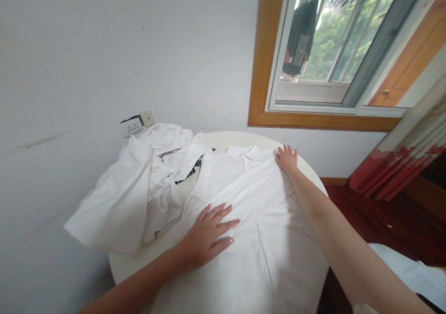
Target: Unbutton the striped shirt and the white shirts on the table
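A white collared shirt (244,239) lies spread over a round white table (315,177), its collar toward the wall and some creases across the front. My left hand (209,237) rests flat on the shirt's left middle, fingers spread. Farther off, my right hand (287,159) lies on the shoulder area beside the collar, fingers stretched out. Neither hand grips anything. Left of the shirt is a crumpled heap of white cloth (139,184), and a black-and-white patterned strip (191,171) shows between the two.
The white wall (191,49) stands right behind the table, with a power socket (131,126) above the heap. A wood-framed window (256,72) is at upper right. Right of the table hang curtains (393,165) over a dark red floor (348,202). Pale cloth (411,267) shows at lower right.
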A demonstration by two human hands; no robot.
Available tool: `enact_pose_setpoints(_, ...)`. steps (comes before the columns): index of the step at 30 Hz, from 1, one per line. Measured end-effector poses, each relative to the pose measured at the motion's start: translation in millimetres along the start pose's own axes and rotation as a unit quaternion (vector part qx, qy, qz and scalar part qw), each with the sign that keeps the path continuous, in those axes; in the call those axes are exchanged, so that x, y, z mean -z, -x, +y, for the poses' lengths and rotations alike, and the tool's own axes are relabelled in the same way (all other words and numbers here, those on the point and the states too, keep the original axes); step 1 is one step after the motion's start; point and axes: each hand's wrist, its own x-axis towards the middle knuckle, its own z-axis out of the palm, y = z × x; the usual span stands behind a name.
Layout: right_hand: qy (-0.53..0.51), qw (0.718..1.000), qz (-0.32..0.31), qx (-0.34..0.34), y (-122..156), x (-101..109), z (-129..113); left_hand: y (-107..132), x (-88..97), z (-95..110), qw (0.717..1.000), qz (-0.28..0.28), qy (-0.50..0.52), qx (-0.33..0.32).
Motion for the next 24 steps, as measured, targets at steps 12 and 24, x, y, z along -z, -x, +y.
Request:
enact_pose_setpoints(12,-0.109,0.977,-0.101,0.154,-1,-6,-94,-184,-3.5,-109,0.967,0.071,-0.125,0.211)
enact_pose_setpoints(24,-0.1,0.981,-0.168,0.018,-11,-11,-83,-206,-49.4,-174,0.933,0.027,-0.071,0.351)
